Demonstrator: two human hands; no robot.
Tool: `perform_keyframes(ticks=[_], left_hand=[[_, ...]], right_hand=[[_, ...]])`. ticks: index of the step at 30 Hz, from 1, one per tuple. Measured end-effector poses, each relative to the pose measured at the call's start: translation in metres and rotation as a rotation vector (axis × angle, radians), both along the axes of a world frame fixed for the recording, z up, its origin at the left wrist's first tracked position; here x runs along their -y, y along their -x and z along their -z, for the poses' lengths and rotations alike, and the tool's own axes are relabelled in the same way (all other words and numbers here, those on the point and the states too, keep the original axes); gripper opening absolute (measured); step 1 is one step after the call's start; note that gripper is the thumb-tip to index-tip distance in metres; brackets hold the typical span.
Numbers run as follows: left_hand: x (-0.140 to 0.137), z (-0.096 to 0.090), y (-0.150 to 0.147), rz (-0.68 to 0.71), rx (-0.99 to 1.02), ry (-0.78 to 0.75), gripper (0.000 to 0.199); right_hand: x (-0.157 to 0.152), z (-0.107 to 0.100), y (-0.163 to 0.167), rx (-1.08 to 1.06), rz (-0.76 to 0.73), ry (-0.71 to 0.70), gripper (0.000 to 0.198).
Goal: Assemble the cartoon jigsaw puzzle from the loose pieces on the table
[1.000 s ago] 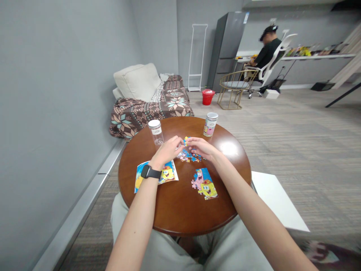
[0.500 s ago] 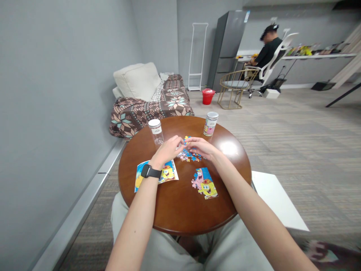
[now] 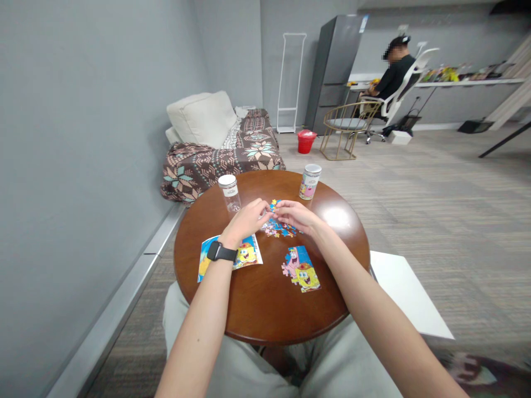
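Note:
My left hand (image 3: pixel 248 216), with a black watch on its wrist, is bent over the far side of a loose heap of jigsaw puzzle pieces (image 3: pixel 279 228). My right hand (image 3: pixel 296 214) reaches in from the other side, its fingertips close to the left ones. The fingers of both hands are curled in a pinch at the puzzle pieces; what lies between them is small and partly hidden. Nearer to me lies a joined section of the puzzle (image 3: pixel 303 271) with pink and yellow cartoon figures. A printed picture sheet (image 3: pixel 250 255) is partly under my left wrist.
On the round brown table (image 3: pixel 265 309) stand a clear jar with a white lid (image 3: pixel 230 193) and a printed can (image 3: pixel 310 182). Beyond are a covered sofa (image 3: pixel 224 157), a red bin (image 3: pixel 306 142), a gold-framed chair (image 3: pixel 346 124) and a seated person (image 3: pixel 392 77).
My right fingers have drawn slightly closer together over the heap. My left hand has barely moved, and the joined section, sheet, jar and can are where they were.

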State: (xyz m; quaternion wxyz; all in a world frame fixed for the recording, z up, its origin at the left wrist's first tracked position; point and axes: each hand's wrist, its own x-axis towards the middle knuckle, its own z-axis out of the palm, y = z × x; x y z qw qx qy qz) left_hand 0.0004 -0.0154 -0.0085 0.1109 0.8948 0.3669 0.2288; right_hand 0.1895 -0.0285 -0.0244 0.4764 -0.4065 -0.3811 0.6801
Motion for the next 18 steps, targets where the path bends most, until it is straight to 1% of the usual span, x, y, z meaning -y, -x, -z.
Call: perform_keyframes(ticks=[5, 12, 18], left_hand=[[0.0016, -0.0012, -0.0004, -0.004, -0.021, -0.005, 0.019], [0.0027, -0.0032, -0.0009, -0.013, -0.022, -0.003, 0.017], [0.003, -0.0036, -0.0009, -0.013, -0.033, -0.005, 0.016]], right_hand=[[0.0002, 0.0001, -0.0009, 0.046, -0.005, -0.02, 0.021], [0.0012, -0.0002, -0.0006, 0.05, 0.013, -0.005, 0.023], [0.0021, -0.0027, 0.0004, 0.068, 0.009, 0.008, 0.016]])
